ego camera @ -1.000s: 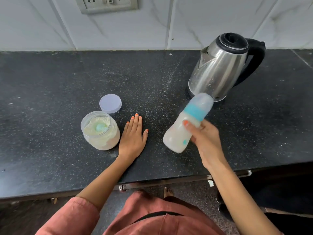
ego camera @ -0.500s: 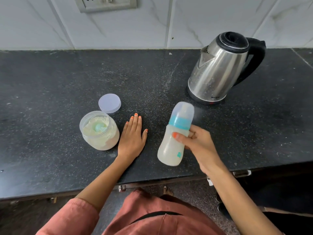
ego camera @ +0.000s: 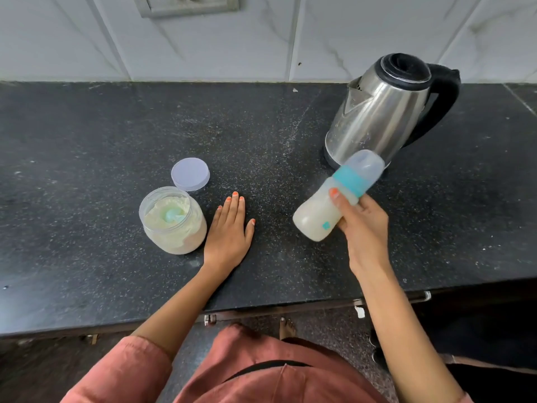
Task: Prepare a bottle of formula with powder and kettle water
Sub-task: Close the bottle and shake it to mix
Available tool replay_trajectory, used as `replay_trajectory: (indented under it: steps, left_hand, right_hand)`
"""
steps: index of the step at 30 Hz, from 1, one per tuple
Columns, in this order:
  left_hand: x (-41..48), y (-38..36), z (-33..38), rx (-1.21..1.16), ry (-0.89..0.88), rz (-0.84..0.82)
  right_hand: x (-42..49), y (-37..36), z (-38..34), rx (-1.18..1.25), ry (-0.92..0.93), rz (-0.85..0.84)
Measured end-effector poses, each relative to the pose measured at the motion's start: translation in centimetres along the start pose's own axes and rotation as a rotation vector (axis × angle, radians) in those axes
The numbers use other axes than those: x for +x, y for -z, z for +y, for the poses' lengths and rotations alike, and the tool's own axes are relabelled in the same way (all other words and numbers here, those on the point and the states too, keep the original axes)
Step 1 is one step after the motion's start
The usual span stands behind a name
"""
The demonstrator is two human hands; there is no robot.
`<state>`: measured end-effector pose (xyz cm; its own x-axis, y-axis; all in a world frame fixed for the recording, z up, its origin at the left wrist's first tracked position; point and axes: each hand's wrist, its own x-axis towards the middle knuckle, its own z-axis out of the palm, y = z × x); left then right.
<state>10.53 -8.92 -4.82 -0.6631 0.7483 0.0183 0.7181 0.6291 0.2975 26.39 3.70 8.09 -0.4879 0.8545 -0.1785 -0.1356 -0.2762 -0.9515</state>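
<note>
My right hand [ego camera: 364,228] grips a capped baby bottle [ego camera: 319,210] full of milky liquid, with a teal ring and a clear cap. The bottle is tilted, cap up and to the right, above the black counter [ego camera: 87,141]. It is motion-blurred. Flat on the counter lies my left hand [ego camera: 229,231], fingers together, holding nothing. Just left of that hand stands an open jar of formula powder [ego camera: 173,221] with a teal scoop sunk in it. The jar's pale lid [ego camera: 190,173] lies behind it. A steel kettle [ego camera: 380,112] with a black handle stands at the back right.
A white tiled wall with a socket plate [ego camera: 186,4] rises behind the counter. The counter's front edge runs across below my arms, with drawer handles [ego camera: 418,298] under it. Powder specks dust the counter between jar and kettle.
My right hand has swung the bottle from upright back to a tilt up and to the right, as it was a second ago. My left hand has stayed flat.
</note>
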Motion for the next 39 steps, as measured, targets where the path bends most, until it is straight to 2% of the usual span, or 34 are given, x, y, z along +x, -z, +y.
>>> replay_trajectory:
  steps: [2, 6, 8, 16, 24, 29, 39]
  left_hand:
    - [0.0, 0.0, 0.1, 0.004, -0.003, -0.003]
    - [0.0, 0.1, 0.0, 0.007, 0.002, -0.007]
    - [0.0, 0.1, 0.1, 0.008, 0.001, -0.007]
    - [0.1, 0.2, 0.2, -0.003, 0.002, -0.016]
    - [0.0, 0.2, 0.2, -0.018, -0.001, -0.005]
    - [-0.1, 0.3, 0.1, -0.009, -0.005, 0.003]
    - [0.0, 0.1, 0.0, -0.022, -0.012, 0.008]
  right_hand:
    - [0.4, -0.1, 0.3, 0.026, 0.018, 0.086]
    - [-0.8, -0.2, 2.3, -0.218, 0.042, -0.128]
    - [-0.9, -0.4, 3.1, -0.305, 0.081, -0.16]
    - [3.9, -3.3, 4.6, -0.361, 0.181, 0.029]
    - [9.7, -6.4, 5.2, -0.559, 0.384, 0.02]
    - [12.3, -7.4, 5.6, -0.644, 0.415, 0.046]
    - [14.4, -8.7, 6.4, -0.658, 0.425, 0.081]
